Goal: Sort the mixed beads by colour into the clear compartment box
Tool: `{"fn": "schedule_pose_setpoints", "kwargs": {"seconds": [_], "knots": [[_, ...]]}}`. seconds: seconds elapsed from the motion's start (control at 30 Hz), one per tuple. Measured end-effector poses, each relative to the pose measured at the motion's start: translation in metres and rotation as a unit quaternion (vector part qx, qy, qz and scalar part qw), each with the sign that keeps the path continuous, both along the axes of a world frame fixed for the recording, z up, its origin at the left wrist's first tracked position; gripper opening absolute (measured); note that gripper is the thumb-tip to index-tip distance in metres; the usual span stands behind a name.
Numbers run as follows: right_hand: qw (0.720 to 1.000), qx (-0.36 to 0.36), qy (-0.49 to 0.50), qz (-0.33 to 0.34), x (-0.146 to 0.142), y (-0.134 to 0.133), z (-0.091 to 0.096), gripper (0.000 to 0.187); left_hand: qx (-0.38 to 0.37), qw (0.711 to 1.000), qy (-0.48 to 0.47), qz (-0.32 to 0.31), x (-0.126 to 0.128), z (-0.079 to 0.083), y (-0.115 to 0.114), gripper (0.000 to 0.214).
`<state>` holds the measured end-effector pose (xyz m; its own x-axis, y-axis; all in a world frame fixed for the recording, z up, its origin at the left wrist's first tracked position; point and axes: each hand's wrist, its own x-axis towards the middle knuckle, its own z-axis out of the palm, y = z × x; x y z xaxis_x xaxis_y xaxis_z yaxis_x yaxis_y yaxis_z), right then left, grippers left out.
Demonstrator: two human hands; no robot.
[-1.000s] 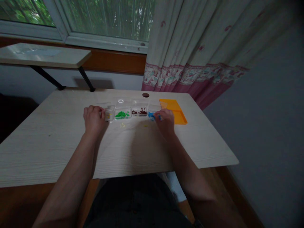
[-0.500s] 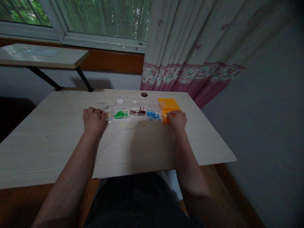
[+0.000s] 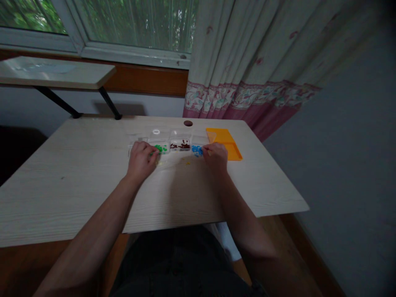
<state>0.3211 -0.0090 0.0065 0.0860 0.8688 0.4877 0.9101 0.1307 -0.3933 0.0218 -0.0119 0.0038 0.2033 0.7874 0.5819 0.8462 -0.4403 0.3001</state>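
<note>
My left hand is at the near left edge of the clear box of small green pieces, its fingers pinched together. What the pinch holds, if anything, is too small to make out. My right hand reaches to the right side of the small blue pieces in another clear box, thumb and fingers closed. Its fingertips hide whatever may be between them. Dark brown pieces lie in the clear box in the middle. Right of my right hand an orange open case rests on the table.
A few yellow bits and pale bits lie loose in front of the boxes. The wooden table has a round cable hole near its back edge. A raised shelf stands at the back left, beside a curtain and window.
My left hand has moved right, from the leftmost clear box to the green pieces. My right hand has moved left, from the orange case to the blue pieces.
</note>
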Motion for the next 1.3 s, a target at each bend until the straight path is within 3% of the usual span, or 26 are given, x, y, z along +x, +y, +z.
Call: {"fn": "schedule_pose_setpoints", "kwargs": {"seconds": [0.13,0.23,0.3,0.77,0.97,1.13,1.3], "knots": [[0.992,-0.047,-0.021,0.115,-0.011,-0.001,-0.003,0.014,-0.027,0.995,0.023,-0.094,0.018,-0.004,-0.006,0.023],[0.971,-0.089,-0.055,0.213,-0.012,-0.001,-0.001,0.009,-0.037,0.991,0.034,-0.122,0.023,-0.006,-0.008,0.024],[0.964,-0.087,-0.066,0.241,-0.013,-0.003,0.000,0.010,-0.042,0.990,0.039,-0.126,0.023,-0.007,-0.008,0.024],[0.956,-0.084,-0.137,0.247,-0.022,-0.010,0.001,0.014,-0.048,0.990,0.039,-0.127,0.021,-0.008,-0.007,0.023],[0.964,-0.053,-0.121,0.231,-0.040,-0.014,-0.005,0.015,-0.045,0.990,0.043,-0.127,0.022,-0.009,-0.006,0.023],[0.950,-0.059,-0.102,0.288,-0.058,-0.023,-0.003,0.016,-0.044,0.989,0.047,-0.133,0.023,-0.009,-0.007,0.024],[0.947,-0.064,-0.068,0.306,-0.050,-0.017,-0.005,0.018,-0.059,0.985,0.051,-0.154,0.022,-0.008,-0.007,0.025]]}}
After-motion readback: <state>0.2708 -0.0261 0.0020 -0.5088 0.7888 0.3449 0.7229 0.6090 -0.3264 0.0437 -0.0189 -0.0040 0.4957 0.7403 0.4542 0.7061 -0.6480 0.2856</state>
